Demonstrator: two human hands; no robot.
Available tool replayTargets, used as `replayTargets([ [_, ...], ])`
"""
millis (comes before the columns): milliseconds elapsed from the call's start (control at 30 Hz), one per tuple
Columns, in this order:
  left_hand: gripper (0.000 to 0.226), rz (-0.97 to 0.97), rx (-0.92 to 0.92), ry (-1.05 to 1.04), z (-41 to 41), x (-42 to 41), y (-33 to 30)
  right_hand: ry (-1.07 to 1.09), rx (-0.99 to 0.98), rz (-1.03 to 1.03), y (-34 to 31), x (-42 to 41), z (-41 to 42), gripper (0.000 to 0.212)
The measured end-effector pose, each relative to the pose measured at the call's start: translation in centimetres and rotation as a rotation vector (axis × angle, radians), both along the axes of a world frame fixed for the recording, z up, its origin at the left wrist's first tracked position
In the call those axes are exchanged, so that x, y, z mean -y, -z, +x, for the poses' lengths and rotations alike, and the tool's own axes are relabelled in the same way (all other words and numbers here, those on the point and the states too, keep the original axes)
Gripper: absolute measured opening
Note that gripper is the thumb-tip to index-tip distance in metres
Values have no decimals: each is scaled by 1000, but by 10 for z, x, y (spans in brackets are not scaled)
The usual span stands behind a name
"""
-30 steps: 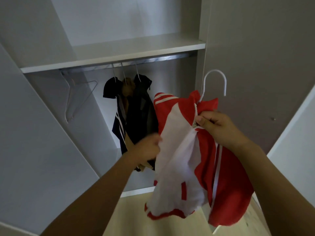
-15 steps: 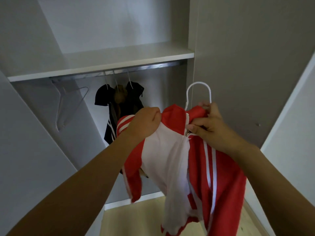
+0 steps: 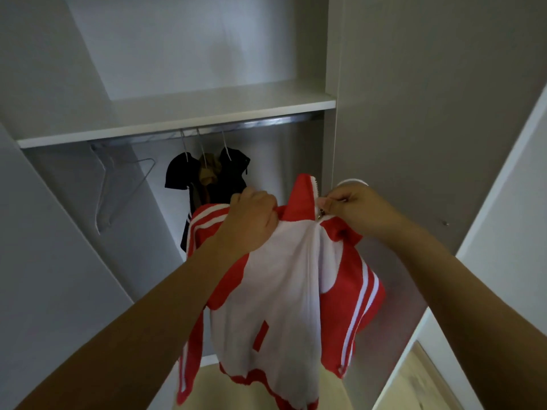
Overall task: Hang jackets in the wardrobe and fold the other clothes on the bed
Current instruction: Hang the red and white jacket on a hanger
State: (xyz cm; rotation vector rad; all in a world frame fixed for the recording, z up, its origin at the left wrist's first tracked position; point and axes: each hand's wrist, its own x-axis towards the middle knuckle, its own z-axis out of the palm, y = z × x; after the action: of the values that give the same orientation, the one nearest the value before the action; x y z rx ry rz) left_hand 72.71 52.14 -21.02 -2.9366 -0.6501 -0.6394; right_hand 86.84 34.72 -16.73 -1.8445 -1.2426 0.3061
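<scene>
Left hand (image 3: pixel 251 216) grips red-and-white jacket (image 3: pixel 284 291) at shoulder, fingers curled into fabric. Right hand (image 3: pixel 352 207) pinches collar by zipper top, just right of raised red collar flap. White hanger hook (image 3: pixel 353 182) peeks above right hand's knuckles. Jacket body hangs below both grips, striped sleeves down each side. Beyond left grip, dark jackets (image 3: pixel 211 180) hang on rail (image 3: pixel 251 124) under shelf (image 3: pixel 177 113). Further left, bare wire hanger (image 3: pixel 118 187). Wardrobe side panel (image 3: pixel 429 99) behind right hand.

Soft matt cloth jacket (image 3: pixel 284 291); shiny metal rail (image 3: pixel 260 123); smooth matt shelf (image 3: pixel 177 119)
</scene>
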Motion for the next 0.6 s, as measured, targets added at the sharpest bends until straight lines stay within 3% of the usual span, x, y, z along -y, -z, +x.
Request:
replayTargets([
  [133, 27, -20, 406, -90, -31, 49, 27, 80, 87, -2, 10, -15, -8, 33],
  [167, 31, -40, 435, -109, -37, 68, 35, 80, 98, -6, 12, -18, -12, 33],
  [233, 49, -104, 268, -172, -34, 95, 47, 62, 107, -16, 14, -24, -19, 33],
  [300, 52, -161, 97, -246, -22, 100, 56, 26, 131, -31, 11, -28, -26, 33],
  [433, 42, -233, 43, -295, -8, 91, 56, 3, 148, -67, 2, -29, -28, 30],
  [600, 37, -209, -37, -152, -13, 88, 51, 104, 192, -37, -8, -25, -8, 30],
])
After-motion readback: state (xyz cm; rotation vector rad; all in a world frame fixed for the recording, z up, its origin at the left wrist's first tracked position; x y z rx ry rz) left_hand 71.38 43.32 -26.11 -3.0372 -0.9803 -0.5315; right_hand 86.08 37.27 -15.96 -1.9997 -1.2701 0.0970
